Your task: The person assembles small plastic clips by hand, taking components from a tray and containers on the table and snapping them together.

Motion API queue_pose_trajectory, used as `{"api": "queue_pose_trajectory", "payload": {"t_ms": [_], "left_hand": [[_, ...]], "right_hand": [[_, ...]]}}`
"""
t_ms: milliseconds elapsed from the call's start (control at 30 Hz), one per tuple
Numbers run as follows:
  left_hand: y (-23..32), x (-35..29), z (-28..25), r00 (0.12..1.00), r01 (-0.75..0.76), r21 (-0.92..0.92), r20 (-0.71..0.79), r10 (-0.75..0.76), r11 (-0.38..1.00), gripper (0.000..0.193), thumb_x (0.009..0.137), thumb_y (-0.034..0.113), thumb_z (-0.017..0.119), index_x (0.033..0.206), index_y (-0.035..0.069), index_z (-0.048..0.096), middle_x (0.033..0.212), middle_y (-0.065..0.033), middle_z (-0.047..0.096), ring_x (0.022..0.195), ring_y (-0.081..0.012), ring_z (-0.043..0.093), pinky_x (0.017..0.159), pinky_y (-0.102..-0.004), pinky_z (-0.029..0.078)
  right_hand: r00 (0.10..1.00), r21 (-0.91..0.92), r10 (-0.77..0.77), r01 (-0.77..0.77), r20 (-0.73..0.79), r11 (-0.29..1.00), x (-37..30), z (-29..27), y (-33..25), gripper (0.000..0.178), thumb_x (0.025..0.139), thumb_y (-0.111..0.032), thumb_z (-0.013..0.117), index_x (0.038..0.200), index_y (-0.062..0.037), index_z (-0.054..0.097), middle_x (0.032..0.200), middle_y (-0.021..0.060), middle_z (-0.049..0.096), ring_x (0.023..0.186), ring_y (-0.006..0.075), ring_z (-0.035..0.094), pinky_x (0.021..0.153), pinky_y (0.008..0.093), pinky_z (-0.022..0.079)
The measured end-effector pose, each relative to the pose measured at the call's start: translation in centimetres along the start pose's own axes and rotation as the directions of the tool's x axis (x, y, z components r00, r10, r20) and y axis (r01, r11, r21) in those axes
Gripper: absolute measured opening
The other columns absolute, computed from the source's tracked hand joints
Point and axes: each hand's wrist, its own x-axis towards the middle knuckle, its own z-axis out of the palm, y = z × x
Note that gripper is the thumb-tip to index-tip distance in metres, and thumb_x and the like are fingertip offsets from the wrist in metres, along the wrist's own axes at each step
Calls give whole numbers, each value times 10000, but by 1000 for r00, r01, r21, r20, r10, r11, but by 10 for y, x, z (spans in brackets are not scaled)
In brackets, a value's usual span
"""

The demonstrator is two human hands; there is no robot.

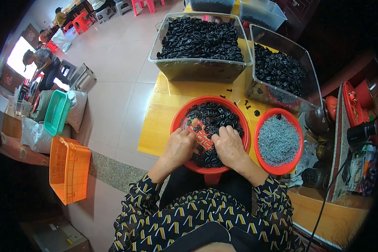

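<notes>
My left hand (179,146) and my right hand (229,147) are over a round red basin (175,122) in front of me. Both have curled fingers, their tips close together above the basin's patterned bottom. Whatever small piece they pinch is hidden by the fingers. Small black plastic oval pieces with holes (216,114) heap along the basin's far and right side, with more near its front. Right of it, a smaller red basin (261,161) holds a pile of silvery screws (278,140), with one black piece at its far edge.
Beyond the basins, a clear bin (200,72) and a second clear bin (311,90) hold more black pieces on the yellow tabletop (157,115). Loose black bits (247,105) lie between. An orange crate (69,172) and green basket (57,112) are at left. A person (48,65) bends farther off.
</notes>
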Motion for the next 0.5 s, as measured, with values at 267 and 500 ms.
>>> {"api": "queue_pose_trajectory", "payload": {"t_ms": [267,500], "left_hand": [[9,8,2,994,-30,54,106,24,998,197,581,44,618,755,2,536,715,-162,549,699,-314,541,653,-379,444],[1,-2,10,998,-18,-198,-57,6,980,170,587,7,590,751,4,542,710,-174,516,704,-339,513,628,-393,432]], "right_hand": [[996,52,-50,54,-67,997,1,2,5,77,659,-56,502,729,-54,535,743,104,462,750,257,468,644,342,396],[996,42,-77,76,32,996,3,5,4,77,674,-58,513,743,-35,538,782,115,489,795,259,478,676,347,398]]}}
